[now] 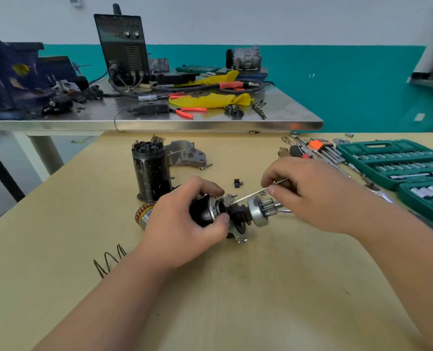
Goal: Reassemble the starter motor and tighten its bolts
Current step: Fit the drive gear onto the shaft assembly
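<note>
The starter motor part (257, 214), a black drum with a silver rim and a toothed steel gear at its right end, sat at the middle of the tan wooden table (261, 287). The left hand (185, 221) curled round the drum. The right hand (311, 188) pinched a thin steel rod (251, 195) whose tip met the part. An open green case (377, 146) held rows of shiny sockets (408, 155). A black cylinder (151, 171) stood upright behind.
</note>
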The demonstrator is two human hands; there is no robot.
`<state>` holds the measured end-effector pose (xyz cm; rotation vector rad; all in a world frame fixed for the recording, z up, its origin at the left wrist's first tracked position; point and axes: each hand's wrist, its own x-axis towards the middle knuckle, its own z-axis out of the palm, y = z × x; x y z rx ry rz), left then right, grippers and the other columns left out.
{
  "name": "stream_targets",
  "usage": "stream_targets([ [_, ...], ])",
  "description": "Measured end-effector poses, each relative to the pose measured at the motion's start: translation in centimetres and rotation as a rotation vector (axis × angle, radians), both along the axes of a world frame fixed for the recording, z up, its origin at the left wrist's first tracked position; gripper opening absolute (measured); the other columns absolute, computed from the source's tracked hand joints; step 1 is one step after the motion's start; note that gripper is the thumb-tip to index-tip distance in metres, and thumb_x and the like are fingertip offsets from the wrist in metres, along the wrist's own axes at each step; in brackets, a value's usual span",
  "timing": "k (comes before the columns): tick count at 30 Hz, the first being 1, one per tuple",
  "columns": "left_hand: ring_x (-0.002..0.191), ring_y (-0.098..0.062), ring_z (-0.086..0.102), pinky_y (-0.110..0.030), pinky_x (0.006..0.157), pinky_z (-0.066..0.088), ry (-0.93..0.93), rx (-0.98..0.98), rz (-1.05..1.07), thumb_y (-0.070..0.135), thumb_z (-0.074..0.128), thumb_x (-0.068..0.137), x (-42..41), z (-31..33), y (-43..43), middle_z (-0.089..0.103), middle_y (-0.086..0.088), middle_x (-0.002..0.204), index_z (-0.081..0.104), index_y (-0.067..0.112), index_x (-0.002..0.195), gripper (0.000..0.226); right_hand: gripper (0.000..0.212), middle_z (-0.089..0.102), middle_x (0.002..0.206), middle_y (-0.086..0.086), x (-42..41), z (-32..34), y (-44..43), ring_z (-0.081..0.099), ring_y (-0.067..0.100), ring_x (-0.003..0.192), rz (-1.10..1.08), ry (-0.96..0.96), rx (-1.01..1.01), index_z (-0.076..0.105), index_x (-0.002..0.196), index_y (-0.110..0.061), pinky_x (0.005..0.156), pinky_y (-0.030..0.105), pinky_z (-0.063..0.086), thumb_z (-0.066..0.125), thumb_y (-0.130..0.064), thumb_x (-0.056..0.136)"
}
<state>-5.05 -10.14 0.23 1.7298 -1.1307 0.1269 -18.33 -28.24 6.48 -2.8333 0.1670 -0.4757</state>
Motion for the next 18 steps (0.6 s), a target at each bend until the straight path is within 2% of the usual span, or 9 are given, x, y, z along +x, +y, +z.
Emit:
stream_targets([
  [5,0.093,-0.004,0.064,-0.029,0.077,0.054,-0.006,0.005,0.001,0.048,0.062,0.064,-0.3,0.0,0.0,0.063,0.024,0.105,0.059,0.036,0.096,0.035,0.028,0.056,0.069,-0.024,-0.6,-0.5,-0.4,0.053,-0.013,0.072,-0.041,-0.137,0.131,0.052,0.077,-0.042,0.06,0.002,0.035,0.059,-0.021,0.093],
  [7,0.093,-0.003,0.064,-0.029,0.078,0.054,-0.019,0.004,-0.004,0.047,0.062,0.064,-0.4,0.1,0.1,0.063,0.024,0.106,0.058,0.039,0.095,0.033,0.027,0.056,0.068,-0.027,-0.5,-1.0,0.1,0.054,-0.011,0.069,-0.024,-0.162,0.171,0.051,0.077,-0.042,0.059,0.003,0.035,0.058,-0.022,0.093],
  [12,0.093,-0.004,0.064,-0.032,0.078,0.055,-0.032,0.004,-0.013,0.047,0.062,0.063,-0.4,0.1,0.2,0.063,0.025,0.106,0.056,0.042,0.094,0.031,0.016,0.054,0.076,-0.021,0.3,-1.5,0.6,0.051,-0.007,0.075,-0.019,-0.207,0.178,0.051,0.078,-0.043,0.059,0.009,0.034,0.052,-0.032,0.09],
  [15,0.094,-0.004,0.064,-0.031,0.077,0.055,-0.038,0.005,-0.022,0.047,0.062,0.064,-0.4,0.1,0.3,0.062,0.025,0.108,0.055,0.043,0.094,0.031,0.017,0.055,0.076,-0.026,0.4,-1.7,0.6,0.052,-0.009,0.077,0.005,-0.212,0.197,0.051,0.079,-0.042,0.061,0.007,0.035,0.053,-0.031,0.091],
  [18,0.094,-0.005,0.064,-0.032,0.076,0.056,-0.047,0.003,-0.027,0.046,0.062,0.064,-0.4,0.0,0.2,0.062,0.024,0.107,0.055,0.043,0.094,0.031,0.015,0.053,0.083,-0.037,0.4,-1.7,0.3,0.052,-0.008,0.077,0.023,-0.199,0.2,0.052,0.08,-0.041,0.062,0.005,0.035,0.052,-0.031,0.091],
])
